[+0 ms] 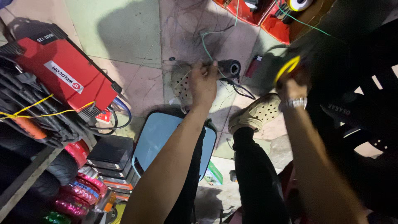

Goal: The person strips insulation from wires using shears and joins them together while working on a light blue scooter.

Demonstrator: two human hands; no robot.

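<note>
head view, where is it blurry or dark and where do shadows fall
Head view: the right hand and its yellow loop are smeared by motion blur; the left hand, gripping a green wire, is sharper. A broad soft shadow lies on the tiled floor; the right edge and lower left are murky; the red machine is brightly lit.

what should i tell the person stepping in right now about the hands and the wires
Left hand: fist closed on a green wire that runs up across the tiled floor, right beside a dark cylindrical part on the floor.
Right hand: raised, wristwatch on the wrist, gripping a yellow loop; blurred, so the exact grip is unclear.
Nearby: red machine on the left, blue stool under the left forearm.
Done: both wires in hand.
Left: nothing visibly joined to the cylindrical part; whether the wires connect cannot be told.
</note>
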